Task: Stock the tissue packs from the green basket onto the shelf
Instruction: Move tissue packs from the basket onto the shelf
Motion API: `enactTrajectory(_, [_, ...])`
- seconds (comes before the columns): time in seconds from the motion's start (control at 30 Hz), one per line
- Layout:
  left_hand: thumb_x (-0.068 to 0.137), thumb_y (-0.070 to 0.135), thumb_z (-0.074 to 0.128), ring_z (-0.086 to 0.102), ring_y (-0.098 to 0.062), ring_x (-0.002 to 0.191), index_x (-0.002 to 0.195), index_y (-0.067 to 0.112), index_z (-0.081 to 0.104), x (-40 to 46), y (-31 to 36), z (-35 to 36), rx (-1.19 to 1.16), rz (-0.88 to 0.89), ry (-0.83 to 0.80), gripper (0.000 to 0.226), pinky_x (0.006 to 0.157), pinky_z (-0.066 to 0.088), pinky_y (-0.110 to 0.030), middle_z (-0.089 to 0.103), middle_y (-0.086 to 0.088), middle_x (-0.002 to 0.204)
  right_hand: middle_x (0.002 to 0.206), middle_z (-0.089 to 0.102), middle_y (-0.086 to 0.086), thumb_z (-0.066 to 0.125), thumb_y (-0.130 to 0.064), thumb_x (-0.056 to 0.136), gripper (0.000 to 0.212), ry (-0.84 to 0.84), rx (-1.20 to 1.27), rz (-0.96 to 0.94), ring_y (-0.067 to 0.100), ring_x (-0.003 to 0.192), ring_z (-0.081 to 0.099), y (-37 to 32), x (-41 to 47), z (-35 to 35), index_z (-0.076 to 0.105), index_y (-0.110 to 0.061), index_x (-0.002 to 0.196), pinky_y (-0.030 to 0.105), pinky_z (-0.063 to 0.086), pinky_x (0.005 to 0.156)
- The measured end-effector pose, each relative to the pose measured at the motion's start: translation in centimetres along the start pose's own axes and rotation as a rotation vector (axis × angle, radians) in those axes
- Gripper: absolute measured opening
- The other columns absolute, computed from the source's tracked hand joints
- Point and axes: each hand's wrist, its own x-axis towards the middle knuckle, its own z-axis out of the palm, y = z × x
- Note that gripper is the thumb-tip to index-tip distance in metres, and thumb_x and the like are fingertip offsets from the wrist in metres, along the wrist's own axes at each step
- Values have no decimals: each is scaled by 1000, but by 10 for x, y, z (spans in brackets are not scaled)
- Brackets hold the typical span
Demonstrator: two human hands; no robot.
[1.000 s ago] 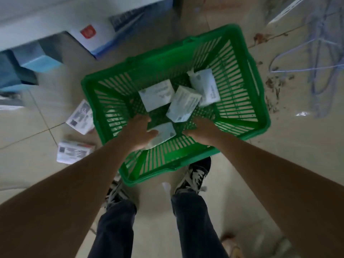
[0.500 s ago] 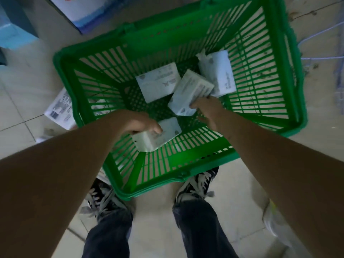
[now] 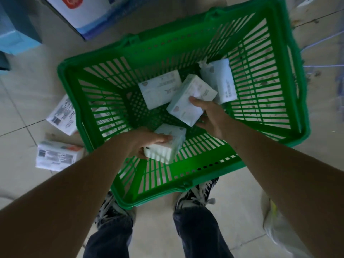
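A green slatted basket (image 3: 186,175) stands on the floor in front of my feet. Inside it lie several white tissue packs. My left hand (image 3: 147,140) grips the nearest pack (image 3: 167,146) and holds it raised above the basket's near wall. My right hand (image 3: 210,116) is closed on the middle pack (image 3: 188,103), thumb on top, fingers under its right end. Two more packs rest on the basket floor: one (image 3: 160,88) towards the back left, another (image 3: 221,81) at the back right. The shelf is out of view.
Two white printed packs (image 3: 61,116) (image 3: 57,155) lie on the tiled floor left of the basket. A white and blue carton (image 3: 89,13) and a blue box (image 3: 16,36) sit at the top left. Thin wires (image 3: 325,53) trail on the right. My shoes (image 3: 197,194) touch the basket's near side.
My head has dropped closer to the basket. My left hand has lifted its pack off the basket floor. My right hand has reached further in and closed on the middle pack.
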Motion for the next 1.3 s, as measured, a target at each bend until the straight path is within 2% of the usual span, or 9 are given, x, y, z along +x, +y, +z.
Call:
enactTrajectory(0.13, [59,42,97,73,-21,89,112,15,68,-3,-2,6,-203,-37,-37,66,66,56,-31,80,-6,98,129,74,5,81,-31,88,53,-1,66,-29,29,119,69,-1,2,10,63,-22,138,53,56,103])
enactTrajectory(0.3, [23,42,100,79,-21,84,103,13,72,-8,-5,1,-235,-23,-64,90,75,63,-35,84,-2,81,117,80,3,81,-32,86,42,8,30,-49,27,113,73,-4,-5,21,69,-23,125,52,55,104])
enactTrajectory(0.43, [39,46,103,77,-22,91,102,20,72,-26,-9,0,-189,42,-13,74,69,61,-32,84,3,81,130,74,12,76,-21,91,50,21,98,-61,34,122,68,-7,-21,20,63,-14,138,58,49,110])
enactTrajectory(0.53, [31,57,99,79,-24,90,106,19,75,-49,-13,2,-208,134,46,87,69,60,-31,84,-2,98,136,68,20,70,-11,95,49,-9,149,-64,39,127,64,-11,-46,17,58,-6,143,59,48,111])
enactTrajectory(0.67, [52,40,102,76,-21,96,113,17,72,-88,-17,13,-197,271,209,72,77,60,-32,79,2,102,127,67,20,71,4,87,55,-111,17,-156,44,127,61,-22,-92,16,54,2,139,57,51,106])
enactTrajectory(0.93, [50,47,99,79,-9,73,95,22,75,-184,-18,18,-203,430,349,57,61,62,-21,82,13,83,130,66,18,90,-1,62,89,-54,-108,-397,34,122,66,-58,-185,33,46,-9,139,62,53,103])
enactTrajectory(1.07, [62,35,98,80,-22,88,108,14,77,-240,0,18,-238,479,351,55,80,65,-40,84,-3,96,140,58,12,89,0,67,118,-5,-101,-527,31,126,62,-86,-235,51,19,-18,160,60,57,98])
enactTrajectory(1.2, [63,32,99,79,-9,74,97,21,77,-305,18,16,-295,563,369,43,60,59,-18,83,9,85,138,58,8,87,-2,69,111,-18,-138,-646,27,123,63,-124,-296,67,23,-27,157,49,64,88])
enactTrajectory(1.3, [45,51,100,81,-18,88,106,20,76,-367,28,6,-300,584,330,73,79,65,-35,84,0,97,131,63,1,83,5,77,97,-42,-142,-710,16,115,68,-151,-351,75,32,-32,151,30,64,77])
